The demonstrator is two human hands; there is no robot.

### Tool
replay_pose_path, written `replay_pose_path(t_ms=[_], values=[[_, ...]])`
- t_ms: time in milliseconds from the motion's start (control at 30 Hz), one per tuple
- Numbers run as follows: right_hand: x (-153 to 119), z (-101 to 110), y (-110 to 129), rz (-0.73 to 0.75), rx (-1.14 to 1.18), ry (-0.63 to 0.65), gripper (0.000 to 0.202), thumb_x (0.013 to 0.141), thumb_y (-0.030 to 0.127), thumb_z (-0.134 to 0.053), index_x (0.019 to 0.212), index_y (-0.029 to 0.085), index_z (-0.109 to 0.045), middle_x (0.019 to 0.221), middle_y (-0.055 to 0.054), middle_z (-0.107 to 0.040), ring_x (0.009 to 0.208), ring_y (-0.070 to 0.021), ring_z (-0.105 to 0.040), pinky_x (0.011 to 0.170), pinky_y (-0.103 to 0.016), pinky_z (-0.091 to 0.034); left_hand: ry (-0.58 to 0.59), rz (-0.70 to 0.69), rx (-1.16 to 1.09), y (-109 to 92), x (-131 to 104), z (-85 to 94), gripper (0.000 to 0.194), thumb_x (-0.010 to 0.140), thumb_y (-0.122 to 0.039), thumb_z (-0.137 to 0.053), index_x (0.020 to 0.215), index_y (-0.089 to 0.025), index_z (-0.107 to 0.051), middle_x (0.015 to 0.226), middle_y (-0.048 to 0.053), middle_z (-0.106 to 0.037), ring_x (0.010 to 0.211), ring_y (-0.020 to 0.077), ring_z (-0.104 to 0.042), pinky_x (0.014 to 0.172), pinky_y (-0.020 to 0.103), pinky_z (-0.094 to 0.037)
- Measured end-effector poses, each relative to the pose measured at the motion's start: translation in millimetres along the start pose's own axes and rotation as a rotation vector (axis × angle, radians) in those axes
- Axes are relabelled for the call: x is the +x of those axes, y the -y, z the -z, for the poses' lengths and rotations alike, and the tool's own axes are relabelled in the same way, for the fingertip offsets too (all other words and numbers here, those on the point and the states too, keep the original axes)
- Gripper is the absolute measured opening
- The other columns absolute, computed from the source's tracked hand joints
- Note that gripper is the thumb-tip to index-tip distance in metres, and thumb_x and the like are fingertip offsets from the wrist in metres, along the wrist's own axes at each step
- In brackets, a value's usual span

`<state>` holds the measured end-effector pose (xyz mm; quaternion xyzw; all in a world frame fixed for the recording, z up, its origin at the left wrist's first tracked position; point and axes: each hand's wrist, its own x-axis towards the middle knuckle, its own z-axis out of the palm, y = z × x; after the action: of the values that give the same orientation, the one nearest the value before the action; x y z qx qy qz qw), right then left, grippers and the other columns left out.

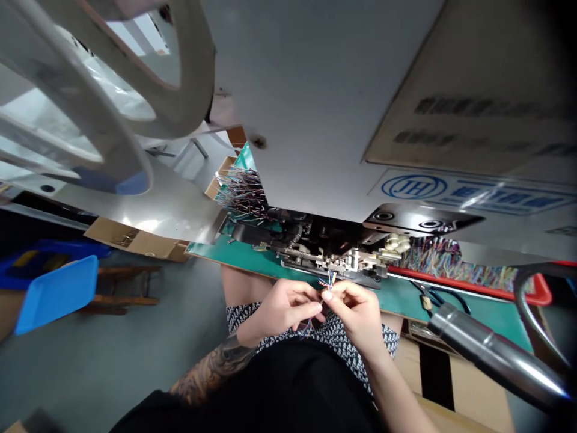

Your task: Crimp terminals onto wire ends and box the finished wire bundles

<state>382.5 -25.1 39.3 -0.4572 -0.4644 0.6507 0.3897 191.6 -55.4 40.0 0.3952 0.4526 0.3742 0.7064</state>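
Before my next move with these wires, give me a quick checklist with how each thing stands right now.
1. Wires secure in the right hand: ok, pinched.
2. Left hand gripping too: cannot tell; it is at the wires, but the contact is partly hidden.
3. Upper wire ends lined up: looks not ok, they splay apart.
4. Both hands clear of the machine: cannot tell; they are close in front of its mechanism, and the gap is hard to judge.
5. Red tray stocked: ok, many coloured strands lie in it.
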Motion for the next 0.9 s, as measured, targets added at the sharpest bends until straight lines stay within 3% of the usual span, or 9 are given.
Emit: replay_pose_path(t_ms=[300,567,800,900], values=[[0,2,-6,0.241,-0.127,-0.197,0.016,0.09,0.037,-0.083,0.096,0.022,-0.085,0.069,-0.001,-0.07,0.056,-0.0135,-0.054,0.051,-0.025,-0.046,-0.099,0.044,0.05,-5,3,-11.3,0.028,0.088,-0.036,-0.082,0.088,-0.011,-0.072,0.075,0.01,-0.079,0.045,0.0091,-0.061,0.045,0.019,-0.05],[-2,-4,7,0.221,-0.119,-0.234,0.017,0.092,0.038,-0.08,0.086,0.023,-0.084,0.067,-0.001,-0.07,0.054,-0.0139,-0.055,0.049,-0.025,-0.045,-0.069,-0.031,-0.071,0,4,-15.7,0.027,0.089,-0.035,-0.081,0.091,-0.012,-0.068,0.086,0.009,-0.078,0.073,0.019,-0.079,0.058,0.024,-0.062],[-6,-10,13,0.192,-0.103,-0.248,0.017,0.091,0.037,-0.08,0.084,0.022,-0.083,0.066,-0.001,-0.07,0.055,-0.0133,-0.055,0.051,-0.025,-0.046,-0.071,-0.058,-0.064,6,3,-10.7,0.023,0.092,-0.033,-0.079,0.095,-0.012,-0.069,0.087,0.01,-0.079,0.075,0.0191,-0.079,0.065,0.028,-0.065],[-5,-9,12,0.176,-0.081,-0.244,0.02,0.091,0.037,-0.08,0.08,0.02,-0.08,0.063,0.0,-0.067,0.054,-0.0126,-0.053,0.051,-0.025,-0.044,-0.126,-0.073,-0.023,6,4,-12.4,0.02,0.09,-0.029,-0.079,0.096,-0.013,-0.07,0.086,0.008,-0.079,0.075,0.0199,-0.079,0.07,0.031,-0.067]])
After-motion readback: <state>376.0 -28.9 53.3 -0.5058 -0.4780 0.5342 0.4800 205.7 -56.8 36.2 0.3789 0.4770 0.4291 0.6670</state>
